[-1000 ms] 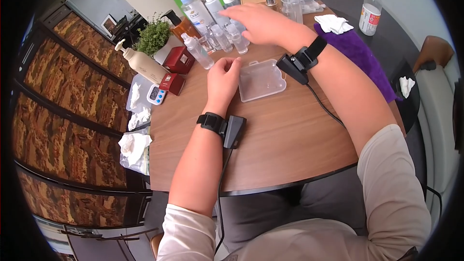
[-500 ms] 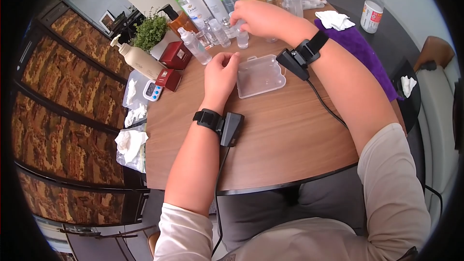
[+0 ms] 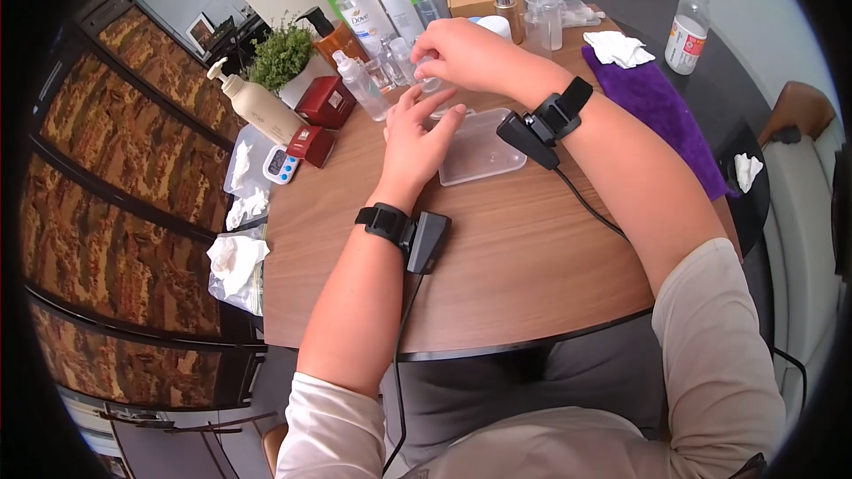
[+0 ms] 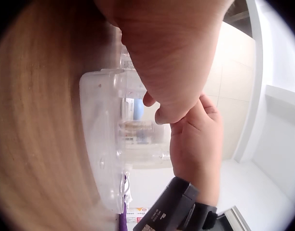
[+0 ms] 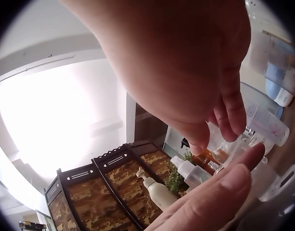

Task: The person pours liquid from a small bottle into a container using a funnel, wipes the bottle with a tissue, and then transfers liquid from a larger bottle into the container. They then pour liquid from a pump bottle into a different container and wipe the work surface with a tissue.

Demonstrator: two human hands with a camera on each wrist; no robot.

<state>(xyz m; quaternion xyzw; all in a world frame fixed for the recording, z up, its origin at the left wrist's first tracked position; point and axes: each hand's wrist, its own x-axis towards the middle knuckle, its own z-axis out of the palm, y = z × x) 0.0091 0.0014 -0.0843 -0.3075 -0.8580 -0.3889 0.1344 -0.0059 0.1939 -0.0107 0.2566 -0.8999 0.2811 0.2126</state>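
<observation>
My right hand (image 3: pixel 470 58) reaches in from the right, fingers pointing down. Its thumb and fingers pinch the top of a small clear bottle (image 3: pixel 430 85), mostly hidden by the fingers. Just below and in front is my left hand (image 3: pixel 415 144), fingers spread and pointing toward that bottle. In the right wrist view the left fingers (image 5: pixel 234 180) come close under the right fingertips. A shallow clear plastic case (image 3: pixel 488 155) lies on the wooden table beside my left hand; the left wrist view shows its edge (image 4: pixel 101 144) up close.
Behind the hands stand a clear spray bottle (image 3: pixel 359 89), a Dove pump bottle (image 3: pixel 362 16) and several other bottles. Red boxes (image 3: pixel 326 102), a plant (image 3: pixel 282 64) and a beige pump bottle (image 3: pixel 257 106) are at left. A purple cloth (image 3: pixel 657 115) lies at right.
My right hand first reached over the bottles, then came down onto a small clear bottle and drew it nearer. My left hand opened from a loose curl and moved toward it.
</observation>
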